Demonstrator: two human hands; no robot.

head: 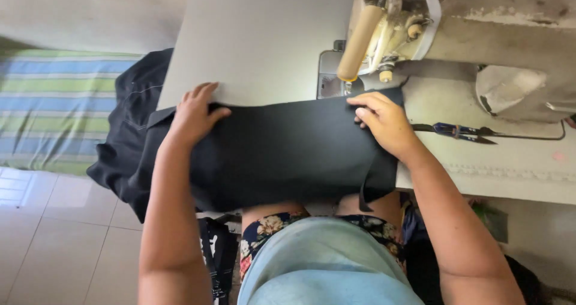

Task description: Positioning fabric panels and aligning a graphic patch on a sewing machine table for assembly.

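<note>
Head view, looking straight down: nearest is the person's own lap, a pale blue top and a flowered garment over the knees, with both bare forearms reaching forward from it. Just beyond the knees a piece of black fabric (288, 155) lies spread across the near edge of the worktop (258, 35), its near side drooping off the edge toward the lap and a corner hanging down on the right.

On the fabric's far left corner rests the left hand (193, 114); its fingers (201, 92) are stretched out and reach just past the cloth onto the pale surface, while the thumb presses on the black material. They are released, pressing flat rather than clenched. Over the far right corner sits the right hand (384, 122), fingers (367, 101) curled down onto the cloth's edge; whether they pinch the edge or only press it cannot be told.

More dark cloth (129, 131) hangs off the worktop's left end, above a tiled floor. Right of the right hand, thread snips (459, 131) with a blue grip lie on the worktop. Directly past the right hand stands the sewing machine (390, 26), its needle area just above the fabric's far edge. Farthest left, a striped green and blue sheet (57, 101) covers a surface.
</note>
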